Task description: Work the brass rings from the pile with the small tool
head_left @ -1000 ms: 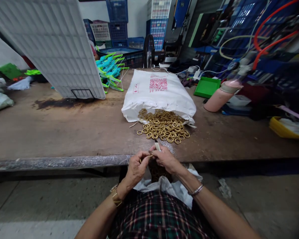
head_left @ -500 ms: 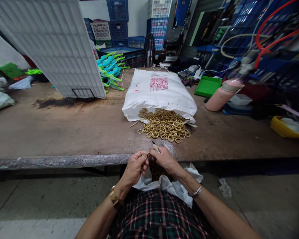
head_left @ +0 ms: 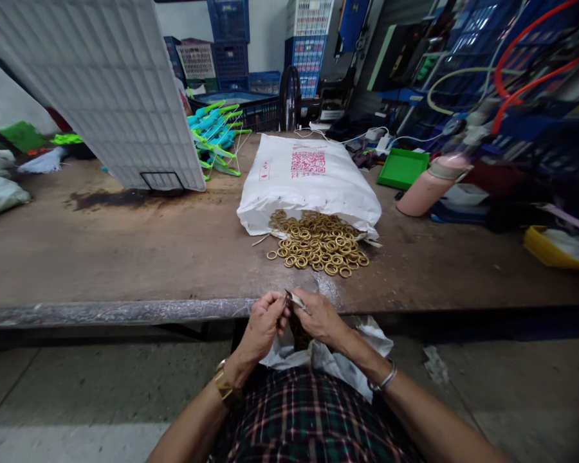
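At the table's front edge my two hands meet fingertip to fingertip. My right hand (head_left: 320,316) is closed on a small knife (head_left: 296,299) with a pale handle, its dark tip against the fingers of the other hand. Pinched together, the fingers of my left hand (head_left: 265,320) hide most of what they grip, a small thing I cannot make out. Under the hands, a white bag (head_left: 335,364) lies open on my lap with dark ring-like pieces (head_left: 303,334) inside. Just beyond, a heap of brass-coloured rings (head_left: 318,244) spills from a printed white sack (head_left: 309,168).
A white ribbed panel (head_left: 125,96) stands on the table (head_left: 125,257) at the left, beside turquoise and green plastic pieces (head_left: 217,135). To the right are a green tray (head_left: 403,168), a pink bottle (head_left: 431,186) and a yellow container (head_left: 554,249). Crates (head_left: 229,48) are stacked behind.
My right hand has turned the knife so that its tip, which pointed away up the table, now lies at the left fingertips. My left hand has hardly moved.
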Tool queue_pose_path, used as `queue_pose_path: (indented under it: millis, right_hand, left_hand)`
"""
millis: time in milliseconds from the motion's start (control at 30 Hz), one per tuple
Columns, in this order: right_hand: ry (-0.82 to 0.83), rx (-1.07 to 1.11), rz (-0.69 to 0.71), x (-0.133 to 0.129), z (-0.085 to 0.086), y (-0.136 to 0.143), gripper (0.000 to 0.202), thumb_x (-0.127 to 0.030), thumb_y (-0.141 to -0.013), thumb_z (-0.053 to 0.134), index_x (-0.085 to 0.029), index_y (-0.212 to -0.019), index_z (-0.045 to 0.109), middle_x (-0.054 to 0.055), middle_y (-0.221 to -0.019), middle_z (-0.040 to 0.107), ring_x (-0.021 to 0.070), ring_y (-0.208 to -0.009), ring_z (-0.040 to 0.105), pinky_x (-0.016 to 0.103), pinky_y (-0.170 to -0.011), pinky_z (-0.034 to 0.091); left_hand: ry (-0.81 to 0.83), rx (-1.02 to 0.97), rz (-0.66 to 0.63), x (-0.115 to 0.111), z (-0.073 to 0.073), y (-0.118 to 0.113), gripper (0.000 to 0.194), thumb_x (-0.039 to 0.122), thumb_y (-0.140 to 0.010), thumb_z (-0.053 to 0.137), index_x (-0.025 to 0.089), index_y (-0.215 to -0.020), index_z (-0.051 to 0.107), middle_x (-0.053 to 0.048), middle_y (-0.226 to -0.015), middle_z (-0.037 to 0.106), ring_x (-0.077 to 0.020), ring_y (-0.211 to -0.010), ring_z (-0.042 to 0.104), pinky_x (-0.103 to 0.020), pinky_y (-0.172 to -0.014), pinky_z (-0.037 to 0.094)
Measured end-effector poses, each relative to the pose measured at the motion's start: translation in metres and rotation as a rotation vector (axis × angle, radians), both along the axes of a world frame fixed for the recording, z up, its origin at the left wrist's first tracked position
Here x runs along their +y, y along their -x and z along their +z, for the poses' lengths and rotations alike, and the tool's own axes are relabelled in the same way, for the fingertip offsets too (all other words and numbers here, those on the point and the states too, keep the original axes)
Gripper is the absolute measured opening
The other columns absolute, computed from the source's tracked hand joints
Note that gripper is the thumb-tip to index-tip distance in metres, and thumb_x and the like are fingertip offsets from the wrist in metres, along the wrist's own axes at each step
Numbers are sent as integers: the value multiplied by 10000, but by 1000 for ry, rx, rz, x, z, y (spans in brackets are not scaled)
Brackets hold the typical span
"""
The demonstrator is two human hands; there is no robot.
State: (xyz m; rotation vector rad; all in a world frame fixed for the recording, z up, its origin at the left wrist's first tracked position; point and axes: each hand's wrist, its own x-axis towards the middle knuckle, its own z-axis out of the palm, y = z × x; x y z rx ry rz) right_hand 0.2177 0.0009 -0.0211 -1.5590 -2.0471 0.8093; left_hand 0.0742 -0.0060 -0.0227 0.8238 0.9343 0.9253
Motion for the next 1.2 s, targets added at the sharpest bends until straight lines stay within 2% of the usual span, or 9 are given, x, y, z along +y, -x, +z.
queue_pose_path:
  millis: [133, 400, 600, 700, 800, 933, 1133, 1200]
  right_hand:
    - [-53, -182, 47, -2, -2, 0, 143, -146, -767, 398, -178, -802, 533, 9, -650, 560, 114, -577, 455, 223, -558, 261]
    - [40, -378, 170, 2, 6, -1, 202, -176, -797, 397, -171, -919, 559, 54, -760, 638, 147, -660, 547, 232, -571, 272]
    - [2, -537, 8, 18, 4, -2, 250, -193, -823, 359, -171, -983, 550, 75, -776, 657, 175, -676, 586, 254, -558, 287]
    - [-81, -541, -74, 37, 11, 2, 238, -168, -795, 387, -171, -980, 537, 66, -808, 653, 172, -723, 592, 252, -589, 313]
    - [-161, -542, -148, 57, 17, 9, 225, -156, -807, 375, -175, -959, 540, 73, -895, 643, 173, -811, 587, 248, -651, 336]
    - [-176, -587, -173, 79, 17, 20, 282, -236, -864, 347, -195, -1095, 504, 100, -1040, 600, 187, -897, 569, 262, -702, 363]
    - [-161, -665, -190, 94, 11, 26, 292, -263, -883, 328, -189, -1134, 456, 118, -1058, 573, 185, -887, 574, 264, -689, 382]
    - [-159, -672, -218, 97, 11, 26, 294, -258, -886, 314, -179, -1131, 456, 130, -1057, 573, 189, -870, 580, 272, -683, 387]
  left_hand:
    - [-59, 110, 4, 1, -2, 0, 313, 468, -755, 547, 164, -746, 475, 45, -596, 497, -36, -407, 384, -153, -363, 305]
    - [-112, 171, 5, -4, -3, 1, 330, 487, -761, 531, 167, -724, 459, 51, -564, 473, -42, -397, 384, -164, -373, 312]
    - [-60, -40, -44, -15, 10, 5, 301, 451, -762, 562, 171, -721, 460, 47, -585, 475, -40, -409, 391, -164, -377, 313]
    - [40, -168, 7, -13, 14, 7, 322, 459, -724, 604, 170, -714, 461, 38, -636, 500, -36, -420, 381, -157, -357, 289]
    - [132, -231, 53, -8, 11, 10, 326, 444, -706, 627, 157, -715, 472, 20, -691, 524, -31, -448, 395, -145, -357, 269]
    - [148, -255, 63, -5, 5, 14, 306, 405, -715, 626, 147, -703, 464, 9, -686, 544, -29, -439, 402, -147, -359, 264]
    - [240, -334, 64, -2, 2, 21, 310, 312, -695, 645, 177, -918, 477, 14, -677, 565, -47, -420, 432, -150, -346, 246]
    - [273, -374, 48, 0, 1, 24, 313, 285, -677, 663, 162, -919, 507, 6, -688, 563, -50, -450, 449, -148, -357, 256]
